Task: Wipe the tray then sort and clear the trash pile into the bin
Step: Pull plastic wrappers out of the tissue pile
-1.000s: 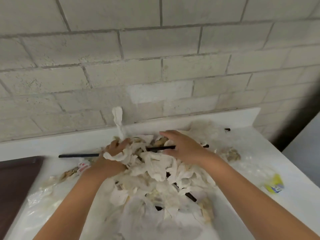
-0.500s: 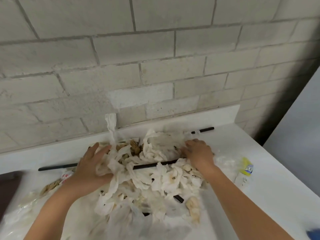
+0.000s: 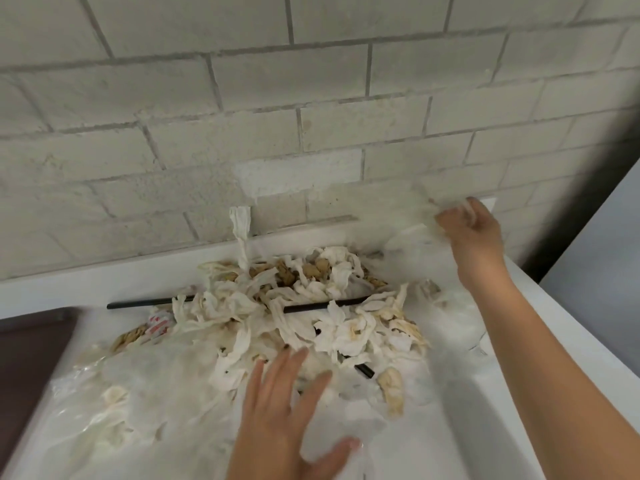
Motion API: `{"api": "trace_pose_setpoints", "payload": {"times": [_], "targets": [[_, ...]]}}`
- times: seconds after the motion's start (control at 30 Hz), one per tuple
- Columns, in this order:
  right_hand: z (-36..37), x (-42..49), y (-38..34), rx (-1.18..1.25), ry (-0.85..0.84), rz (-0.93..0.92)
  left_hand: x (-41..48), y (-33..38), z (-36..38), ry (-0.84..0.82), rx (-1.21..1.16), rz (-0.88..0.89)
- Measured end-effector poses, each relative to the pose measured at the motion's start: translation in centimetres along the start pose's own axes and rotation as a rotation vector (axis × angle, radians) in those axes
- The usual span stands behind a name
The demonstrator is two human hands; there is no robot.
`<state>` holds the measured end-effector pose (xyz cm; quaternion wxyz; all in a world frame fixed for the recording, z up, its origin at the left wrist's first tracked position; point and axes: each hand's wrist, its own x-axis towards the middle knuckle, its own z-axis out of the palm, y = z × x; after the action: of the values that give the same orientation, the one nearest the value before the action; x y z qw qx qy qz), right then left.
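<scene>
White paper lies under your left hand (image 3: pixel 284 410), which is spread flat, fingers straight and apart, on the near edge of the pile (image 3: pixel 311 317). Your right hand (image 3: pixel 474 230) is raised at the back right corner, close to the wall (image 3: pixel 311 98), with its fingers curled round a blurred scrap of clear plastic (image 3: pixel 412 216).

The pile sits mid-worktop (image 3: pixel 467 427): twisted, stained napkins heaped together. A black straw (image 3: pixel 138 304) runs through it and pokes out to the left. One napkin twist (image 3: pixel 240 230) stands up at the back, against the wall.

Clear film (image 3: pixel 138 403) spreads from the pile's near left side toward the front edge. A crumpled bag (image 3: pixel 450 317) lies on the pile's right, beside your right forearm. The tray (image 3: pixel 27 358), dark brown, lies at the left edge, just beside the film and apart from the napkins.

Bare worktop shows in a strip along the wall behind the straw, and again at the near right between your two arms. Past the worktop's right edge stands a grey panel (image 3: pixel 606 271).
</scene>
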<state>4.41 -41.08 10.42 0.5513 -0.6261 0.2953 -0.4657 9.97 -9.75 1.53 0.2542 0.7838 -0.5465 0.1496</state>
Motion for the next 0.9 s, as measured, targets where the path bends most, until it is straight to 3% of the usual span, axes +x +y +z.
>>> {"api": "trace_pose_setpoints", "payload": {"times": [0.13, 0.23, 0.33, 0.57, 0.63, 0.83, 0.9], "targets": [[-3.0, -0.4, 0.3, -0.155, 0.152, -0.050, -4.5, 0.8, 3.6, -0.004, 0.235, 0.014], [-4.3, -2.4, 1.0, -0.254, 0.154, 0.035, -7.0, 0.7, 4.3, -0.123, 0.302, 0.002], [-4.2, -5.9, 1.9, -0.318, 0.070, 0.172, -7.8, 1.3, 4.0, -0.267, 0.224, -0.014], [-3.1, -14.9, 1.6, -0.349, -0.199, 0.258, -6.8, 3.0, 1.7, -0.192, -0.139, -0.040], [-2.5, -16.4, 0.7, -0.355, -0.255, 0.228, -6.3, 3.5, 0.4, -0.106, -0.277, -0.087], [-0.8, -18.1, -1.6, -0.275, -0.160, 0.106, -4.6, 4.3, -5.7, 0.455, -0.719, -0.469], [0.5, -19.2, -2.3, -0.254, -0.232, 0.055, -4.4, 3.4, -8.0, 0.630, -0.874, -0.635]]}}
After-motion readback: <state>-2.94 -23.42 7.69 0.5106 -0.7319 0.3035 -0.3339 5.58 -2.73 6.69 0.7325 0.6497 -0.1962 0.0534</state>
